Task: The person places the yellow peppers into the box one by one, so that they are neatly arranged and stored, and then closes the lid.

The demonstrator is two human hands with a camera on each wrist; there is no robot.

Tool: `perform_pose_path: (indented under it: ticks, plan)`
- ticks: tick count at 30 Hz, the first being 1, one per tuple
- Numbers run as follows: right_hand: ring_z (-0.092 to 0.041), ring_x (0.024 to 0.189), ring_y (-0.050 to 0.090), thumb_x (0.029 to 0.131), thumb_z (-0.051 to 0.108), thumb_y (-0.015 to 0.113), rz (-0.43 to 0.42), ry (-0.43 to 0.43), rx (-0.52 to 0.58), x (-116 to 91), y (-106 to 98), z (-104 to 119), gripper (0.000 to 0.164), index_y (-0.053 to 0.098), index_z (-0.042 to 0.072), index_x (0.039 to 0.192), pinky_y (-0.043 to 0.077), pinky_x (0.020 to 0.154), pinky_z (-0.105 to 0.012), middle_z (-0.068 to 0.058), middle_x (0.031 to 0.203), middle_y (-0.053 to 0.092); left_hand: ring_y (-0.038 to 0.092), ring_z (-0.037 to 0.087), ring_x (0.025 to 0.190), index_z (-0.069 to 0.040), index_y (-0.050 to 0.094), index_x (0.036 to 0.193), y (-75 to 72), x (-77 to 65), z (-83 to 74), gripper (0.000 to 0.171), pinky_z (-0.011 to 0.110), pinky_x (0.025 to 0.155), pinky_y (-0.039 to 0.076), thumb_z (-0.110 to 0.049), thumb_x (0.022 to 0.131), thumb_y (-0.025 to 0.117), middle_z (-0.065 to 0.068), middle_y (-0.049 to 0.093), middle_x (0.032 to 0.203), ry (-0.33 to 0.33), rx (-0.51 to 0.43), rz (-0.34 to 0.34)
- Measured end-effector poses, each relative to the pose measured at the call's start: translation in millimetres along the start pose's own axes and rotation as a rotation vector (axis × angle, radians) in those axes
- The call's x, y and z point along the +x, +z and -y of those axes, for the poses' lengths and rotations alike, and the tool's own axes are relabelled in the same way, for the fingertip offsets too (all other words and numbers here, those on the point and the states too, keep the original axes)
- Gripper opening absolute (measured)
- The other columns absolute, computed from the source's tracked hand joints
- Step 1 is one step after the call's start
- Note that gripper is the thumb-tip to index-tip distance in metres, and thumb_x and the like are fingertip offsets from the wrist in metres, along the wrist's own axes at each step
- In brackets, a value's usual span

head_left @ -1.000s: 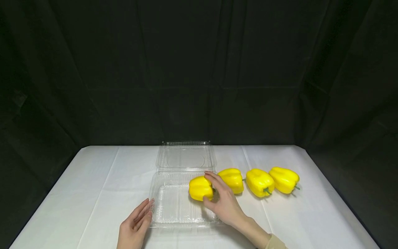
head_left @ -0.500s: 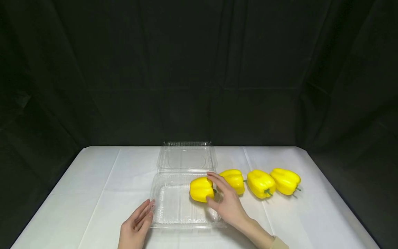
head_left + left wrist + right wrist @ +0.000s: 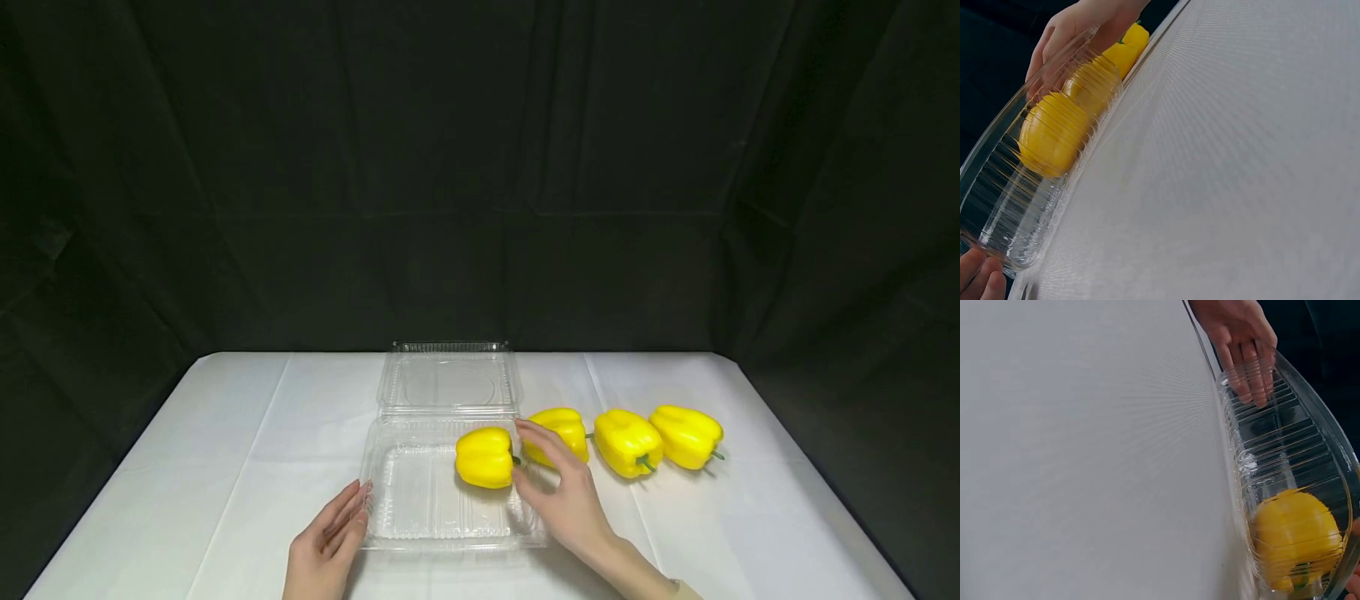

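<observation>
A clear plastic clamshell container [image 3: 420, 542] lies on the table with its lid [image 3: 450, 383] folded back, away from me. One yellow bell pepper [image 3: 483, 457] rests on its side in the right half of the base, green stem pointing right. My left hand [image 3: 326, 542] holds the container's left rim between fingers and thumb; its fingertips [image 3: 979, 275] show at the rim in the left wrist view. My right hand [image 3: 566, 496] is just right of that pepper, over the container's right edge, thumb and fingers spread and holding nothing.
Three more yellow bell peppers lie in a row right of the container: a near one [image 3: 562, 429] partly behind my right hand, a middle one [image 3: 627, 442] and a far one [image 3: 686, 435]. A white cloth covers the table [image 3: 757, 533]; black curtains [image 3: 450, 167] surround it.
My right hand has let go of the pepper in the container and drawn back to the right, fingers wider apart. The pepper stays in place. My left hand remains at the rim.
</observation>
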State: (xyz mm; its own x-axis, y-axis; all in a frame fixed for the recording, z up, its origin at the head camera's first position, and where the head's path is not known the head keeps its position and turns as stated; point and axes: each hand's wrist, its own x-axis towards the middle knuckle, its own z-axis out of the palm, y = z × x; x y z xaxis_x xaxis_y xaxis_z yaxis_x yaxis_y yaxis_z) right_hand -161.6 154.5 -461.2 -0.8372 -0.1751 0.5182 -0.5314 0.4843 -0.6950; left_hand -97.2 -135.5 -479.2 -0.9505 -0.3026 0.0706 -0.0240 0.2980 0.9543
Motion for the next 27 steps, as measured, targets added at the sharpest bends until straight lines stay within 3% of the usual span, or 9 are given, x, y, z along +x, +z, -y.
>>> perform_pose_path:
  ticks: [5,12,27]
  plan:
    - [-0.015,0.134,0.051,0.083,0.003,0.079,-0.059,-0.011,0.001,-5,-7,-1,0.056,0.06,0.013,0.135,0.034,0.116,-0.016,0.0,0.142,0.058,0.066,0.026,0.118,0.002,0.057,0.135,-0.4,-0.6,-0.4,0.038,0.019,0.092,0.057,-0.006,0.098,0.061,0.013,0.067,0.128,-0.006,0.012,0.014]
    - [-0.01,0.131,0.052,0.08,-0.002,0.079,-0.14,-0.035,-0.018,-10,-16,-5,0.059,0.061,0.01,0.134,0.033,0.116,-0.013,-0.006,0.138,0.06,0.066,0.026,0.118,0.002,0.057,0.134,-0.2,-0.3,-0.7,0.038,0.018,0.092,0.057,-0.006,0.097,0.062,0.013,0.068,0.128,-0.011,0.009,0.012]
    - [-0.005,0.135,0.047,0.077,-0.006,0.081,-0.182,-0.005,-0.064,-17,-36,-17,0.066,0.06,0.013,0.137,0.03,0.118,-0.012,-0.01,0.138,0.06,0.066,0.027,0.117,0.003,0.057,0.134,-1.0,0.0,-1.9,0.038,0.019,0.091,0.057,-0.005,0.097,0.062,0.016,0.068,0.127,-0.001,-0.012,0.004]
